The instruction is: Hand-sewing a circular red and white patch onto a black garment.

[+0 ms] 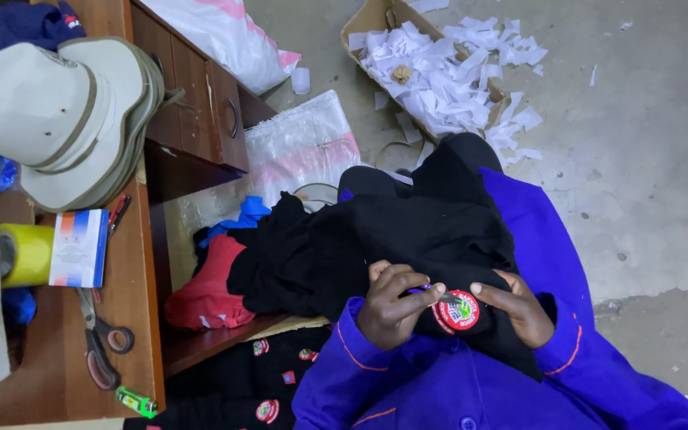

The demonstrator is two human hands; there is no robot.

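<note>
Concrete floor [639,159], wooden counter [57,374] at 9 o'clock. On the counter: one stack of beige caps [65,111], one yellow tape roll [29,253], one pair of scissors [101,338], one green lighter [137,400]. Cardboard box [376,20] of white paper scraps [439,72] at 12. Black garment [408,231] in your lap, centre. Your left hand [396,302] pinches a thin purple tool [422,290] at the one round red patch [455,310]; your right hand [519,306] presses the cloth beside it.

Both hands [396,302] [519,306] pinch a round badge [457,310] (perhaps mid-stitch) on black cloth [408,231].
</note>
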